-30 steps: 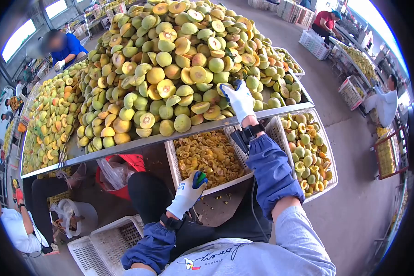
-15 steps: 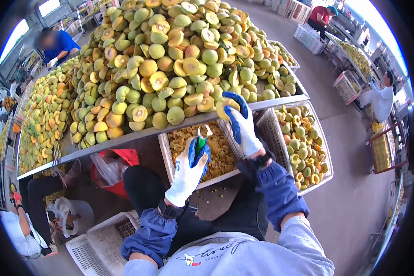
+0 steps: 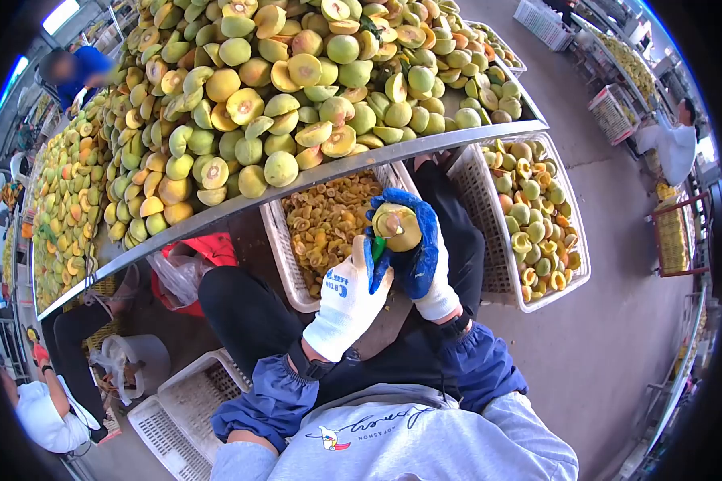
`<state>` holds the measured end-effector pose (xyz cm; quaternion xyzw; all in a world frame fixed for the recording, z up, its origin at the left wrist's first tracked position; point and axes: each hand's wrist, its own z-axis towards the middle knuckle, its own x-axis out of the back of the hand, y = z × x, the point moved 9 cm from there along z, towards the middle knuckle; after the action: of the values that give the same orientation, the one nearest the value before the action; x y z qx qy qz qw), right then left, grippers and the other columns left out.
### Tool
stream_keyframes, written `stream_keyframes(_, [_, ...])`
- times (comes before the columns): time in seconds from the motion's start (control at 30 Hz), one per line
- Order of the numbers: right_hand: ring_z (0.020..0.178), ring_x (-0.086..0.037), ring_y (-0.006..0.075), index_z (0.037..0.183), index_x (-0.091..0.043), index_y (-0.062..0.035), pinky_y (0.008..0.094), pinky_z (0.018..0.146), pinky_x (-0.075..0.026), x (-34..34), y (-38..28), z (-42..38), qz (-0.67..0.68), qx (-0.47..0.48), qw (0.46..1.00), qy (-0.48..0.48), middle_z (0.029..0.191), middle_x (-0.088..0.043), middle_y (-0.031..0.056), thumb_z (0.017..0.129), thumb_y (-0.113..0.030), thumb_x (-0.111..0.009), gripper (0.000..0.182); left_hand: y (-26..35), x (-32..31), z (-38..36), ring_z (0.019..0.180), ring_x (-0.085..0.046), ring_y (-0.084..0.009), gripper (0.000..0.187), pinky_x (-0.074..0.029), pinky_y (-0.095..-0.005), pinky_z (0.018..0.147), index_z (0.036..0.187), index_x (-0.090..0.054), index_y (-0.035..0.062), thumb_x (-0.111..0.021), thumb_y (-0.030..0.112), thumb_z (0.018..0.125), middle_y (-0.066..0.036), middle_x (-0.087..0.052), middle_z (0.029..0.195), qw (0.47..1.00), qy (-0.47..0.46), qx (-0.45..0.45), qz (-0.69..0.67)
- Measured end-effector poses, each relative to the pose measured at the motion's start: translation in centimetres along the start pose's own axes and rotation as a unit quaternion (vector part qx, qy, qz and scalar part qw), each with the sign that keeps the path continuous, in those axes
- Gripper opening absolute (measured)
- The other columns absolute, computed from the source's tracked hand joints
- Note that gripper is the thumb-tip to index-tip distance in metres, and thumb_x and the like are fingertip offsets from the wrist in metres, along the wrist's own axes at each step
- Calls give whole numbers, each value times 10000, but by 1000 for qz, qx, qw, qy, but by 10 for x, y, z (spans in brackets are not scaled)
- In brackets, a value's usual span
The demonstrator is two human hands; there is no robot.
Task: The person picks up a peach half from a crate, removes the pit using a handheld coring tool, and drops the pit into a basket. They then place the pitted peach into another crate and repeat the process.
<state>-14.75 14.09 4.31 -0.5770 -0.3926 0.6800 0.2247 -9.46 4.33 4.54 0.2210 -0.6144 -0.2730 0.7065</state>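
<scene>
My left hand (image 3: 349, 301), in a white and blue coated glove, is closed round the green handle of a small pitting knife (image 3: 379, 248). Its metal end, a curved loop in the earlier frame, now meets the cut face of a peach half (image 3: 401, 231). Cupped round that fruit is my right hand (image 3: 431, 268), in the same kind of glove. Both hands are together above my lap, near the front edge of the metal table (image 3: 329, 170). Below and behind them stands a crate of yellowish cut pieces (image 3: 329, 224).
Halved peaches (image 3: 249, 104) lie heaped on the table. To the right stands a crate of peach halves (image 3: 529, 216). At left are a red bag (image 3: 196, 268), a whitish bucket (image 3: 140, 361) and a white crate (image 3: 180, 417). Several people work nearby, one in blue (image 3: 80, 72).
My right hand has brought the peach half from the table's edge down toward my lap. My left hand has moved right, and the knife now meets the fruit. The view has tilted down.
</scene>
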Motion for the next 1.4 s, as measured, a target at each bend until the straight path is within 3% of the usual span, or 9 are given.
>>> stream_keyframes(0.2, [1071, -590, 190, 1271, -509, -14, 323, 953, -481, 7, 5, -8, -57, 48, 995, 64, 1189, -589, 97, 1016, -282, -472, 372, 7, -4, -7, 656, -630, -409, 542, -477, -467, 555, 1256, -419, -91, -682, 131, 839, -236, -617, 755, 1000, 4, 2, -11])
stream_keyframes(0.37, [1006, -601, 170, 1216, -547, -1, 309, 925, -477, 16, 0, -17, -164, 117, 974, 103, 1122, -616, 87, 1022, -385, -443, 442, 34, 0, -22, 618, -612, -283, 473, -475, -369, 524, 1235, -473, -58, -680, 135, 856, -157, -612, 812, 962, 66, -256, 73])
stream_keyframes(0.4, [1004, -595, 158, 1208, -552, 2, 309, 897, -483, 21, 4, -15, -164, 110, 976, 95, 1103, -619, 85, 1028, -397, -425, 456, 32, 1, -22, 618, -612, -283, 473, -475, -369, 524, 1235, -473, -58, -680, 135, 856, -157, -612, 812, 962, 66, -256, 73])
stream_keyframes(0.47, [1005, -594, 155, 1204, -555, 4, 307, 888, -486, 25, 6, -14, -173, 109, 975, 91, 1102, -619, 84, 1031, -388, -421, 449, -18, -37, -10, 605, -580, -156, 366, -466, -294, 516, 1209, -513, 5, -638, 153, 898, -75, -585, 777, 910, -225, 159, -309])
stream_keyframes(0.57, [997, -606, 155, 1185, -569, 5, 300, 879, -495, 30, 1, -9, -184, 75, 977, 77, 1108, -623, 86, 1033, -361, -428, 421, -18, -34, -13, 578, -534, -78, 269, -450, -244, 504, 1169, -533, 55, -589, 173, 934, -14, -553, 729, 852, -310, 203, -371])
stream_keyframes(0.83, [854, -652, 192, 1053, -638, 62, 308, 799, -525, 18, 2, -1, -157, 63, 984, 63, 969, -674, 118, 1001, -324, -497, 414, -29, -52, -22, 558, -531, -81, 282, -435, -254, 478, 1140, -545, 59, -628, 230, 931, -12, -566, 718, 854, -254, 225, -394])
stream_keyframes(0.97, [858, -626, 168, 1014, -638, 41, 297, 787, -507, 25, 19, -14, -50, 61, 984, 163, 985, -664, 95, 1006, -314, -495, 383, -10, -20, -9, 659, -576, -120, 283, -481, -291, 586, 1158, -528, 37, -610, 177, 926, -18, -590, 762, 980, -113, -5, -164])
stream_keyframes(1.17, [886, -621, 183, 920, -631, 66, 314, 826, -486, 16, -3, -10, -141, 120, 976, 118, 991, -641, 111, 1005, -352, -500, 446, -16, -48, -27, 529, -473, -69, 182, -389, -230, 454, 1094, -504, 82, -592, 165, 959, 21, -505, 697, 726, -367, 261, -519])
stream_keyframes(1.4, [875, -616, 160, 962, -633, 26, 283, 741, -496, 17, -11, -8, -276, 174, 941, 90, 1009, -643, 97, 999, -332, -495, 385, -14, -55, -22, 521, -453, -61, 145, -365, -220, 441, 1075, -506, 121, -587, 151, 958, 45, -478, 679, 658, -362, 270, -603])
